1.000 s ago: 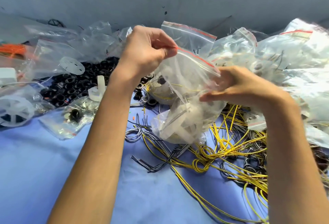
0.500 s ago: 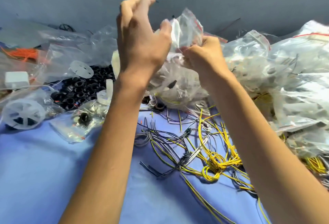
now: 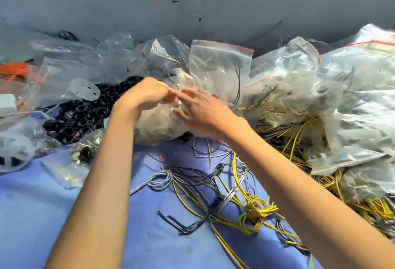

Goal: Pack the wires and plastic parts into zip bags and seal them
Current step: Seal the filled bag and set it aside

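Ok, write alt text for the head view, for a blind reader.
Two bare hands work a filled clear zip bag: the left hand pinches its top, the right hand rests spread on it. Loose yellow wires and grey wires lie on blue cloth; other bags pile behind.

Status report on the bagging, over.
Left hand pinches zip bag top, right hand fingers spread on it. Bag filled, down among the pile; seal unclear, blurred. Loose yellow wires unpacked in front.
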`<action>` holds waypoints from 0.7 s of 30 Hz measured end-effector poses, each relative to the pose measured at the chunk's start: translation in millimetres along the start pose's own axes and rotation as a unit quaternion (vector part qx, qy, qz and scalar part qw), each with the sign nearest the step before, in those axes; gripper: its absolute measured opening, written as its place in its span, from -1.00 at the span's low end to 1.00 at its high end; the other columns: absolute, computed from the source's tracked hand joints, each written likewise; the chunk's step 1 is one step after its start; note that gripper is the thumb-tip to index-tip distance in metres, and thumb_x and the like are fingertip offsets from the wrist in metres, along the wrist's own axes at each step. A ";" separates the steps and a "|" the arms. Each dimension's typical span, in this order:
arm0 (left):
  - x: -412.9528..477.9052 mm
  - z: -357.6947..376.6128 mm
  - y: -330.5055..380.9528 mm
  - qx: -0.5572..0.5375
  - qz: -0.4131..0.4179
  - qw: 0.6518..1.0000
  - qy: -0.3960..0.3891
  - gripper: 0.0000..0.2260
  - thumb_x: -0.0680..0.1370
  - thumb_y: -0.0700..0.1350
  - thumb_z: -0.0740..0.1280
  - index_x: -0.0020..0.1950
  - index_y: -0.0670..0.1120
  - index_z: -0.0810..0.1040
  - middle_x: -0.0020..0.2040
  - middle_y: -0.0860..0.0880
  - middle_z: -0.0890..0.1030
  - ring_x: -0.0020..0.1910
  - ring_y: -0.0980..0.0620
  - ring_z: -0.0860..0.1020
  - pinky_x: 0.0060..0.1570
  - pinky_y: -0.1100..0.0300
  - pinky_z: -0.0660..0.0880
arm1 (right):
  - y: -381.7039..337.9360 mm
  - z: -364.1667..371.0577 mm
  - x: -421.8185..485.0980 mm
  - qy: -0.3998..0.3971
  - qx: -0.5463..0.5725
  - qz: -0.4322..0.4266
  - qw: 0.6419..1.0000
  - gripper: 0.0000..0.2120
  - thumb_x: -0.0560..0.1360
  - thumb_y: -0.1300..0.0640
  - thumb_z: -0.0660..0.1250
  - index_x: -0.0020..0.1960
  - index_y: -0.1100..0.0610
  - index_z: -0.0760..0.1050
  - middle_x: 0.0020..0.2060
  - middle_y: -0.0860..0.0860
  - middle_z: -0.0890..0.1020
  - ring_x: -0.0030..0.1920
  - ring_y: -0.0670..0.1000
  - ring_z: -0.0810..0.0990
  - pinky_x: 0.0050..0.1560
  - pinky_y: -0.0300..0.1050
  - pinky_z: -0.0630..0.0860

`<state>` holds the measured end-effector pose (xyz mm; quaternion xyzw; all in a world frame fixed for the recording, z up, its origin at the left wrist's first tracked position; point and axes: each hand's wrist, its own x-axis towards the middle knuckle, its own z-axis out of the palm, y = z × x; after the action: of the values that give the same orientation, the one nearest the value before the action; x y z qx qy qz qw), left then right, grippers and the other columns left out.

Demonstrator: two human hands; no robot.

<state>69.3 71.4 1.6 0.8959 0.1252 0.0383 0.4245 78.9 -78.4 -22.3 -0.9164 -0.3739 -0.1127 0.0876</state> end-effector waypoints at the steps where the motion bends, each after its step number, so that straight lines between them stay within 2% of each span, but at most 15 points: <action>1: 5.1 -8.0 -1.4 -0.040 -0.006 0.998 0.039 -0.71 0.48 -0.35 0.11 -0.07 -0.20 0.62 -0.17 -0.14 0.69 -0.34 0.10 0.58 -0.44 0.37 0.43 | 7.0 6.6 -0.4 -0.039 -0.018 0.011 0.999 -0.57 0.62 -0.13 0.03 0.46 -0.05 0.24 0.46 -0.04 0.26 0.45 0.01 0.18 0.34 0.05 0.26; 3: 28.2 -16.9 2.0 -0.065 0.008 0.991 0.119 -0.72 0.48 -0.32 0.10 -0.13 -0.17 0.60 -0.27 -0.08 0.65 -0.47 0.17 0.56 -0.40 0.41 0.50 | 18.3 18.4 1.6 -0.050 -0.020 0.021 0.998 -0.55 0.61 -0.16 0.03 0.45 -0.06 0.25 0.50 -0.06 0.17 0.48 0.00 0.07 0.34 0.06 0.17; 4: 42.1 -17.2 3.7 -0.056 0.026 0.988 0.143 -0.75 0.48 -0.28 0.13 -0.17 -0.12 0.59 -0.24 -0.08 0.64 -0.44 0.15 0.57 -0.27 0.37 0.55 | 20.0 22.9 1.7 -0.038 -0.006 0.021 0.999 -0.55 0.61 -0.16 0.03 0.44 -0.05 0.27 0.49 -0.06 0.18 0.47 0.00 0.06 0.33 0.07 0.16; 6: 74.8 -11.1 8.4 -0.016 0.044 0.989 0.142 -0.80 0.49 -0.22 0.18 -0.22 -0.07 0.57 -0.10 -0.15 0.65 -0.19 -0.03 0.63 0.02 0.17 0.56 | 18.2 28.6 3.5 -0.018 0.018 0.019 0.999 -0.57 0.61 -0.14 0.05 0.41 0.00 0.30 0.46 -0.04 0.21 0.45 0.00 0.05 0.27 0.08 0.17; 8: 105.7 4.2 10.1 0.071 0.038 0.991 0.103 -0.85 0.51 -0.16 0.26 0.00 -0.09 0.60 0.12 -0.19 0.62 0.07 -0.15 0.58 0.13 0.07 0.51 | 15.5 30.7 2.2 -0.013 0.019 0.019 1.000 -0.58 0.61 -0.12 0.05 0.39 0.05 0.32 0.43 -0.02 0.22 0.42 0.00 0.05 0.23 0.08 0.17; 10: 128.8 22.8 3.2 0.167 0.021 0.985 0.042 -0.67 0.52 -0.08 0.33 0.25 -0.16 0.51 0.27 -0.20 0.53 0.23 -0.17 0.50 0.20 0.06 0.45 | 13.4 30.8 -1.0 -0.012 0.017 0.018 1.000 -0.59 0.61 -0.10 0.05 0.36 0.08 0.33 0.41 -0.01 0.24 0.39 -0.01 0.05 0.19 0.06 0.17; 11: 137.6 31.0 -2.3 0.211 0.011 0.977 0.014 -0.64 0.53 -0.06 0.34 0.29 -0.17 0.48 0.30 -0.21 0.50 0.26 -0.19 0.47 0.23 0.04 0.43 | 11.8 30.6 -2.7 -0.012 0.017 0.017 1.000 -0.60 0.61 -0.10 0.05 0.34 0.08 0.34 0.40 -0.01 0.25 0.38 -0.01 0.05 0.17 0.05 0.16; 13: 148.0 43.6 -9.6 0.267 -0.003 0.964 0.008 -0.68 0.53 -0.10 0.31 0.26 -0.16 0.50 0.28 -0.25 0.50 0.25 -0.25 0.47 0.23 -0.03 0.43 | 9.8 29.6 -4.2 -0.016 0.012 0.018 1.000 -0.61 0.62 -0.10 0.03 0.32 0.10 0.35 0.38 -0.01 0.27 0.37 0.00 0.05 0.14 0.05 0.16; 17: 151.6 53.3 -1.9 0.209 0.026 0.976 0.064 -0.82 0.51 -0.05 0.31 0.06 -0.05 0.59 0.14 -0.21 0.58 0.15 -0.26 0.52 0.05 0.04 0.44 | 6.3 31.1 -4.8 -0.015 -0.002 0.023 1.000 -0.63 0.62 -0.09 0.00 0.27 0.10 0.35 0.36 0.00 0.26 0.38 0.01 0.06 0.15 0.09 0.18; 19: 153.2 56.2 3.4 0.186 0.050 0.975 0.110 -0.80 0.55 -0.04 0.21 0.03 -0.08 0.57 0.12 -0.24 0.58 0.12 -0.28 0.52 -0.04 0.06 0.40 | 4.2 32.7 -5.9 -0.001 -0.003 0.029 1.000 -0.64 0.62 -0.08 0.00 0.26 0.10 0.35 0.35 0.00 0.26 0.38 0.00 0.06 0.14 0.08 0.17; 21: 157.4 56.0 7.2 0.135 0.049 0.975 0.168 -0.70 0.61 -0.01 0.10 0.05 -0.15 0.55 0.15 -0.28 0.56 0.14 -0.29 0.49 -0.06 0.05 0.34 | 1.7 33.9 -7.2 0.007 -0.001 0.027 1.000 -0.65 0.62 -0.08 0.01 0.26 0.09 0.36 0.33 -0.01 0.28 0.37 -0.01 0.06 0.14 0.07 0.14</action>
<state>232.4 65.4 -34.4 0.9305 0.1552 0.1920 0.2705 79.9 -76.1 -56.9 -0.9257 -0.3479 -0.1166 0.0920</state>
